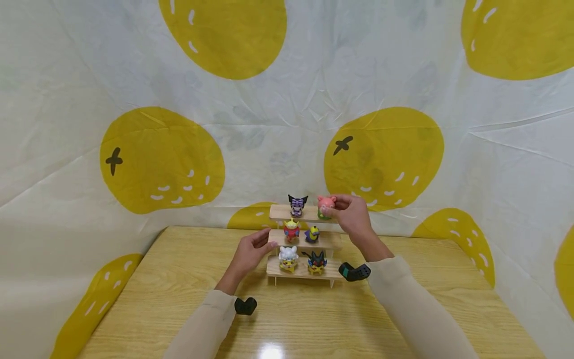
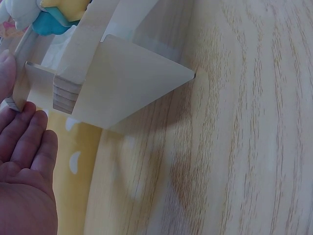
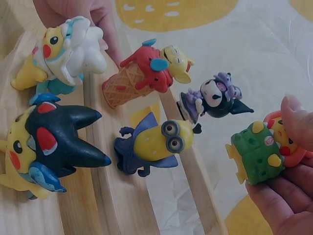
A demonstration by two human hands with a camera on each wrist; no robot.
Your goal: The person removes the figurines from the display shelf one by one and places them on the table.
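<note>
A three-tier wooden display stand (image 1: 293, 273) stands on the table. My left hand (image 1: 249, 253) grips the left end of its middle tier, thumb over the edge and fingers below. With thumb and fingers, my right hand (image 1: 354, 217) holds a figurine (image 3: 257, 154) with a pink hood, yellow face and green body, at the top tier's right end. A black-and-purple figurine (image 1: 297, 205) is on that tier's left. Below sit a red ice-cream-cone figurine (image 3: 144, 73) and a caped yellow minion figurine (image 3: 159, 142). The bottom tier bears a white-hooded figurine (image 3: 58, 56) and a dark-hooded one (image 3: 58, 142).
The wood-grain table (image 1: 179, 299) extends on both sides and in front of the stand. Close behind it hangs a white curtain (image 1: 278, 164) with big yellow fruit prints, which also runs along the left and right sides.
</note>
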